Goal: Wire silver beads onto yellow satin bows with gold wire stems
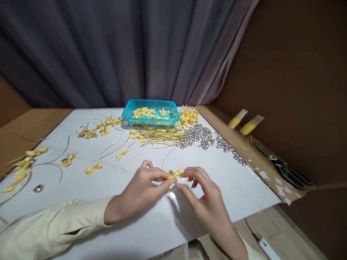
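A small yellow ribbon bow (175,174) is held over the white table top. My left hand (146,184) pinches its left end between thumb and fingers. Curled around its right end are the fingertips of my right hand (202,189), the thumb below and the forefinger at the tip. Just behind the bow's knot shows a silvery bead (171,172). A thin gold wire (166,157) arcs up from behind my left fingers; how it joins the bow is hidden by them. Loose yellow bows (94,168) lie left of my hands.
A turquoise basket (150,122) of yellow bows stands at the back. Before it lie gold wires (162,133) and a spread of silvery beads (197,134). Finished-looking loops with bows (104,126) sit left. Black-handled scissors (290,173) and two yellow-filled tubes (252,124) lie right on cardboard.
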`<state>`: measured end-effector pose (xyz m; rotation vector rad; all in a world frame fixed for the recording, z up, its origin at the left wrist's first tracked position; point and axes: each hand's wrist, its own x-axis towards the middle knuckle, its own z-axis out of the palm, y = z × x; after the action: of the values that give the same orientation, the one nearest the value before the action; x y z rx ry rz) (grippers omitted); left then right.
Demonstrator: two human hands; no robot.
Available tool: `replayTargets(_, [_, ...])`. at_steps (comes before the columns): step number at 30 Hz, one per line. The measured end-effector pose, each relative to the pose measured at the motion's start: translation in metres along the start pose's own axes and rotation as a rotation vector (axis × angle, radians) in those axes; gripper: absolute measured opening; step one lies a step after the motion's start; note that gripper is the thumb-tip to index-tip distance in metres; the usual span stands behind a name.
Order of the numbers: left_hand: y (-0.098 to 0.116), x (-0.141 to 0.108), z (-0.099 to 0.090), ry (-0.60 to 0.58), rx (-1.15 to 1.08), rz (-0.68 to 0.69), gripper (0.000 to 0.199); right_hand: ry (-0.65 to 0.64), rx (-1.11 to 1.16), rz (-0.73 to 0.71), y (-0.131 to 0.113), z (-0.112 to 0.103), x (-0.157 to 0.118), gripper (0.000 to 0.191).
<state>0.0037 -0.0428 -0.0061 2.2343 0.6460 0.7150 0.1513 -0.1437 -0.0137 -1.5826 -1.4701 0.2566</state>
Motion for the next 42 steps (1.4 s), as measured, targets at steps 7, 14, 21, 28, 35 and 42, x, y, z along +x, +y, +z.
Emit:
replayTargets(7, [-0.001, 0.0, -0.001, 0.037, 0.021, 0.179, 0.022, -0.185, 0.393, 0.364, -0.01, -0.011, 0.007, 0.014])
replayTargets(14, [-0.001, -0.003, -0.001, 0.027, 0.154, 0.377, 0.021, -0.478, 0.775, 0.572, -0.013, -0.016, 0.015, 0.025])
replayTargets(21, [0.001, -0.003, -0.001, 0.02, 0.235, 0.431, 0.022, -0.311, 0.746, 0.603, -0.009, -0.011, 0.017, 0.025])
replayTargets(28, [-0.001, -0.003, 0.0, 0.052, 0.226, 0.473, 0.021, -0.186, 0.819, 0.673, -0.005, -0.008, 0.015, 0.026])
replayTargets(35, [-0.002, 0.0, -0.002, 0.092, 0.13, 0.367, 0.015, -0.12, 0.785, 0.652, -0.006, -0.01, 0.011, 0.028])
replayTargets(42, [-0.005, 0.001, 0.0, 0.155, 0.07, 0.327, 0.011, -0.295, 0.668, 0.637, -0.005, -0.011, 0.008, 0.029])
